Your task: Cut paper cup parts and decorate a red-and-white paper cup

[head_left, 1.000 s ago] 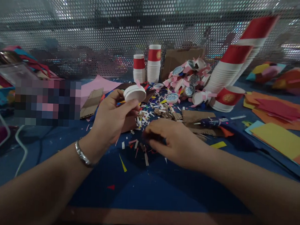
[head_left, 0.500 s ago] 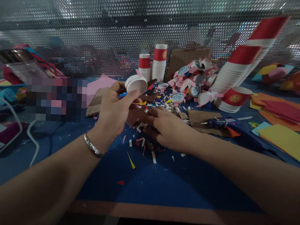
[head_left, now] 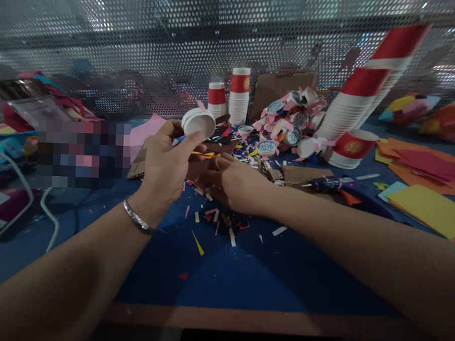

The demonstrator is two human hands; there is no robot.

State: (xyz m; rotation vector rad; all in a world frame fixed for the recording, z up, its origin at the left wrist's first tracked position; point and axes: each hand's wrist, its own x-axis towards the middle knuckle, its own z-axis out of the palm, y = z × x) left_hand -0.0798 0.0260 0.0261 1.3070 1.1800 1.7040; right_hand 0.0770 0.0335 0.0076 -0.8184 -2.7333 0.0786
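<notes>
Right hand (head_left: 239, 183) had moved in nearer the left hand (head_left: 166, 160), over the scraps (head_left: 232, 236) — whether its curled grip held anything could not be told — while the left grip pinched the cup piece (head_left: 204, 123), tilted, above the worktop (head_left: 215, 288).

There are 1 handheld round white piece (head_left: 198, 121), 2 upright cup stacks (head_left: 238, 108), 2 leaning cup stacks (head_left: 343, 120), 1 cup or short stack (head_left: 351, 148), 1 glue gun (head_left: 327, 183), 1 bracelet (head_left: 135, 217); piled pieces (head_left: 293, 136) and scraps (head_left: 232, 237) defy counting.
</notes>
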